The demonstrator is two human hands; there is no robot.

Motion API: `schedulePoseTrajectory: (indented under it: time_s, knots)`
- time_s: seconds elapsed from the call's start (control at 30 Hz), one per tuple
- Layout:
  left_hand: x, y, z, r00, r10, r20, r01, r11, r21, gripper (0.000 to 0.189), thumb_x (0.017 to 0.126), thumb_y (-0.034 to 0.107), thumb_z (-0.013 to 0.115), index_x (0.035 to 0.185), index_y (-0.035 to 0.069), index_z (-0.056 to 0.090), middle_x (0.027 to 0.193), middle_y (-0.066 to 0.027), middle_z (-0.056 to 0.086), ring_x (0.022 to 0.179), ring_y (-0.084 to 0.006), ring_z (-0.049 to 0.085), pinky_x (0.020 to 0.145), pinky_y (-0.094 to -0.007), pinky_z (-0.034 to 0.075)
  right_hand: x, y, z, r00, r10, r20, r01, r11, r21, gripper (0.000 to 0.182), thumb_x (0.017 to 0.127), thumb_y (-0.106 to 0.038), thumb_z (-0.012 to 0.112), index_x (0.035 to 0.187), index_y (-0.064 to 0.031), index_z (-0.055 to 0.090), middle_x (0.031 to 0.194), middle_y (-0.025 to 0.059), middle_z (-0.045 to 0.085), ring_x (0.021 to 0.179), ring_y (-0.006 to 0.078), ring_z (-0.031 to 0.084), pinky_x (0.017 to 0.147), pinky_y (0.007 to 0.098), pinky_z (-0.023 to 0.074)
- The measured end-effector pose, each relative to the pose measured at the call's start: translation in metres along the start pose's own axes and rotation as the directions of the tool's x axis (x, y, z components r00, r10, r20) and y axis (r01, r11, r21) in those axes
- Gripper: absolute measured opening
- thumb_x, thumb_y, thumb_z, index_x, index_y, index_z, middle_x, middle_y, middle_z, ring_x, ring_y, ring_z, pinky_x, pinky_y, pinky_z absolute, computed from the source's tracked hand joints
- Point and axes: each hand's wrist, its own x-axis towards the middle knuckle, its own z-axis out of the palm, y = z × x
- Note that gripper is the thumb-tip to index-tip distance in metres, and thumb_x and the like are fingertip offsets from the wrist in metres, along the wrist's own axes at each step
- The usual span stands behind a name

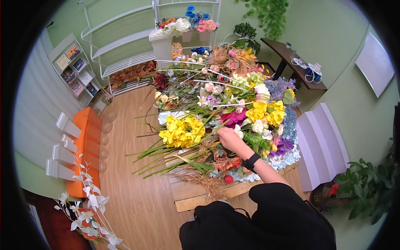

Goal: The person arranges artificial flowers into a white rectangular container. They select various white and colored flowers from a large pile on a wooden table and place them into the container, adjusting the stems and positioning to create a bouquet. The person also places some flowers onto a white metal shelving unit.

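My right hand [232, 141], with a black watch [252, 162] on the wrist, reaches over a heap of artificial flowers on a wooden table [190, 190]. Its fingertips are pinched around a green stem [223, 124]. Left of the fingers lies a bunch of yellow hydrangeas [181, 131]. Just beyond the hand is a magenta bloom [234, 118], with more yellow flowers [265, 112] to its right. Peach and orange blooms [223, 161] lie nearer me, close to a red tulip bud [228, 178]. My left hand is out of view.
Bare green stems [150, 153] overhang the table's left side. Beyond stand a white metal rack [125, 43] and a white flower bucket [161, 47]. An orange bench [86, 140] is at left, with white leafy branches [93, 203] nearer. White steps [323, 147] stand at right.
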Motion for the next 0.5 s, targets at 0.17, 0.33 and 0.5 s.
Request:
schedulePoseTrajectory:
  time_s: [0.17,0.33,0.5]
  knots:
    - [0.005,-0.001,-0.015,1.0,0.001,-0.017,-0.001,1.0,0.017,0.021,0.082,0.02,0.04,0.073,0.002,0.045,0.057,-0.0052,0.04,0.047,-0.0125,0.037,0.041,-0.0236,0.029,-0.026,0.009,0.029,0.961,0.274,0.045,-0.222,0.855,-0.468,0.029,0.063,-0.003,0.055,0.092,-0.0068,0.05,0.095,0.0103,0.047,0.094,0.0259,0.045,0.074,0.0438,0.0381]
    - [0.005,-0.003,-0.01,0.996,0.004,0.09,-0.006,1.0,0.022,0.022,0.083,0.021,0.04,0.074,0.002,0.046,0.058,-0.0056,0.041,0.048,-0.0128,0.038,0.042,-0.0237,0.03,-0.074,0.015,0.007,0.975,0.22,-0.038,-0.219,0.912,-0.348,0.028,0.064,0.001,0.05,0.09,-0.0089,0.049,0.082,0.0087,0.05,0.085,0.0254,0.048,0.068,0.0371,0.0375]
    - [0.011,-0.024,-0.021,0.994,0.011,0.108,-0.015,0.999,0.036,0.023,0.084,0.022,0.04,0.075,0.001,0.046,0.059,-0.006,0.042,0.049,-0.013,0.039,0.042,-0.0238,0.031,-0.082,-0.006,-0.009,0.96,0.237,-0.149,-0.236,0.971,0.022,0.018,0.066,0.001,0.047,0.083,-0.0051,0.05,0.072,0.0129,0.052,0.076,0.0291,0.05,0.066,0.0389,0.0367]
